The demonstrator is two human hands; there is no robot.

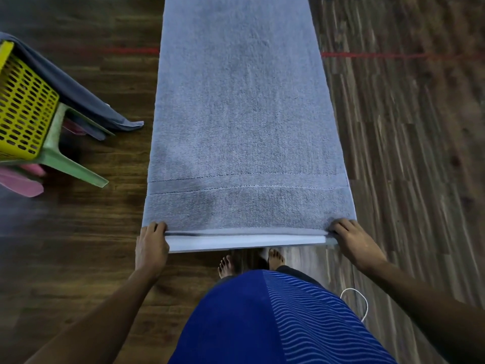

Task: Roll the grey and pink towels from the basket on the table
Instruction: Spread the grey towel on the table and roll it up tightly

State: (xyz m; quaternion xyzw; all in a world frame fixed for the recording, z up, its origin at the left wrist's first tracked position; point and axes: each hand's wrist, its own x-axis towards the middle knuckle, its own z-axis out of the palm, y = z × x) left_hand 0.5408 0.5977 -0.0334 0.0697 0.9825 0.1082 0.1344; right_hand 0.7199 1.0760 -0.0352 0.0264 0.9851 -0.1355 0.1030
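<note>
A grey towel (244,114) lies flat and lengthwise on a narrow white table (244,242), covering it up to the near edge. My left hand (151,246) grips the towel's near left corner, fingers curled over the hem. At the near right corner my right hand (353,240) grips the hem the same way. A yellow perforated basket (22,111) sits at the left on a green stool (61,153). A darker grey cloth (78,95) hangs out of the basket. Pink cloth (21,179) shows below the stool.
Dark wooden floor surrounds the table on both sides. A red line (380,55) crosses the floor behind the table. My bare feet (250,262) stand just under the table's near edge. A white cable (359,303) loops on the floor at the right.
</note>
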